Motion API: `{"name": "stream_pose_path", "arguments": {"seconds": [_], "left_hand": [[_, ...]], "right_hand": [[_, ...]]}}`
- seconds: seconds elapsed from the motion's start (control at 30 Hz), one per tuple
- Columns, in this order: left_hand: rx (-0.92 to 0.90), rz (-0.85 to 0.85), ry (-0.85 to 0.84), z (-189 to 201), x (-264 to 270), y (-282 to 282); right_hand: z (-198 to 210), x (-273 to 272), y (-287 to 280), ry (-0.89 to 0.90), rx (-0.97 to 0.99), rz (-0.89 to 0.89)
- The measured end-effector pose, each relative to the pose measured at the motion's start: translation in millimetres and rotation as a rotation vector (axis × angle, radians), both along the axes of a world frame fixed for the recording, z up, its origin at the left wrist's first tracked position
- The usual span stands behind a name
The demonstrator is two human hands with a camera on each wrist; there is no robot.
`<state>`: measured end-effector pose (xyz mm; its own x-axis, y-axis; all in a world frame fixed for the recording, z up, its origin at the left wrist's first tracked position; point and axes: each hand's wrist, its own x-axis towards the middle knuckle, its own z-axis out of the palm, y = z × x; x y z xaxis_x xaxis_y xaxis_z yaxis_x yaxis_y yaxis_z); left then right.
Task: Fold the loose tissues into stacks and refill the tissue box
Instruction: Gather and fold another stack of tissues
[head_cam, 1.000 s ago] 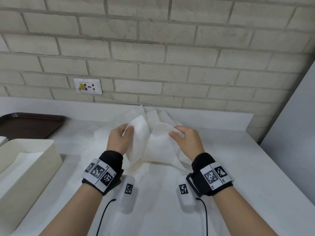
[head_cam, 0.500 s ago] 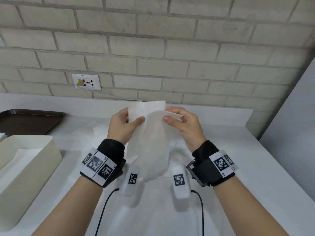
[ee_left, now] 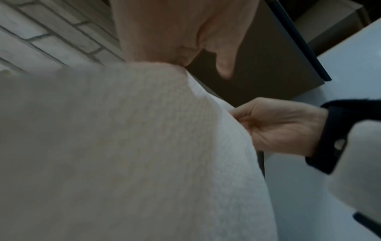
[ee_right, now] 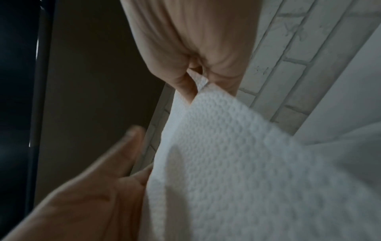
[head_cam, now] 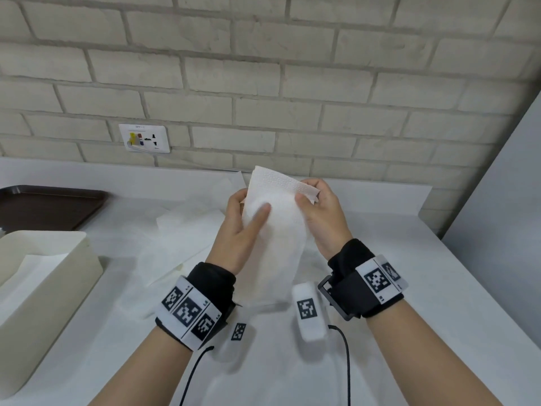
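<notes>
White tissue (head_cam: 278,230) hangs in the air between my hands, above the counter (head_cam: 409,288). My right hand (head_cam: 322,218) pinches its top corner. My left hand (head_cam: 243,230) holds its side, thumb in front.

The held tissue (head_cam: 273,244) hides most of the left hand's (head_cam: 237,230) fingers (head_cam: 257,213) in the head view; only the thumb lies across its front. Its lower edge is smeared. It also covers part of the loose tissues (head_cam: 187,227) near the counter's (head_cam: 409,288) back edge, and white on white makes their number impossible to tell. The tissue box (head_cam: 49,276) and the brown tray (head_cam: 49,205) are cut off at the left edge. The wall socket's (head_cam: 144,138) markings are too small to read. In the left wrist view the tissue (ee_left: 123,146) fills the frame, blurred.
</notes>
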<state>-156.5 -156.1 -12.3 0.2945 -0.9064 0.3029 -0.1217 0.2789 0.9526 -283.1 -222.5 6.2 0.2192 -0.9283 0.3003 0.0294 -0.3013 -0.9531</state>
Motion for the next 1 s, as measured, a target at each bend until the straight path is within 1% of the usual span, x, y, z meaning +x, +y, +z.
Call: {"name": "stream_pose_path", "arguments": {"seconds": [0.1,0.17,0.2,0.23,0.27,0.3,0.33,0.4,0.43,0.47,0.5,0.57,0.63,0.7,0.83,1.0], "left_hand": [[0.047,0.011,-0.091,-8.3,-0.3,-3.0],[0.042,0.057,-0.064,-8.3,0.4,-3.8],[0.045,0.084,-0.038,-8.3,2.4,-4.3],[0.048,0.111,-0.016,-8.2,5.0,-4.2],[0.059,0.138,-0.004,-8.2,8.2,-3.3],[0.071,0.158,0.007,-8.9,11.9,-2.4],[0.085,0.175,0.018,-9.4,15.4,-1.3],[0.101,0.195,0.043,-11.3,21.0,1.0],[0.102,0.201,0.055,-11.6,22.3,1.6],[0.105,0.206,0.065,-11.8,22.8,1.7],[0.107,0.205,0.075,-11.6,22.4,1.6],[0.106,0.201,0.096,-11.1,20.6,1.6],[0.104,0.193,0.114,-10.1,18.7,1.8],[0.104,0.189,0.126,-9.2,17.8,2.3],[0.11,0.194,0.145,-9.5,19.7,5.2],[0.116,0.232,0.153,-10.5,25.5,5.5]], "right_hand": [[2.7,-0.2,1.8,0.002,0.005,0.027],[4.8,-2.7,1.9,0.011,-0.003,0.065],[5.5,-6.5,0.0,0.072,-0.02,0.063],[5.4,-12.5,-2.1,0.183,-0.04,0.051],[3.6,-20.4,-4.8,0.339,-0.07,0.045],[0.5,-29.5,-7.2,0.542,-0.108,0.063],[-5.2,-38.9,-9.6,0.789,-0.137,0.113],[-26.7,-53.2,-12.0,1.272,-0.124,0.292],[-39.8,-57.2,-11.4,1.45,-0.092,0.399],[-52.2,-58.5,-9.9,1.569,-0.062,0.494],[-63.7,-58.2,-7.9,1.638,-0.036,0.565],[-81.8,-55.1,-6.9,1.696,-0.035,0.628],[-90.3,-53.1,-11.1,1.661,-0.056,0.593],[-90.7,-51.4,-14.8,1.615,-0.052,0.549],[-91.1,-48.2,-15.9,1.684,-0.111,0.53],[-89.0,-48.4,-15.2,1.685,-0.184,0.518]]}}
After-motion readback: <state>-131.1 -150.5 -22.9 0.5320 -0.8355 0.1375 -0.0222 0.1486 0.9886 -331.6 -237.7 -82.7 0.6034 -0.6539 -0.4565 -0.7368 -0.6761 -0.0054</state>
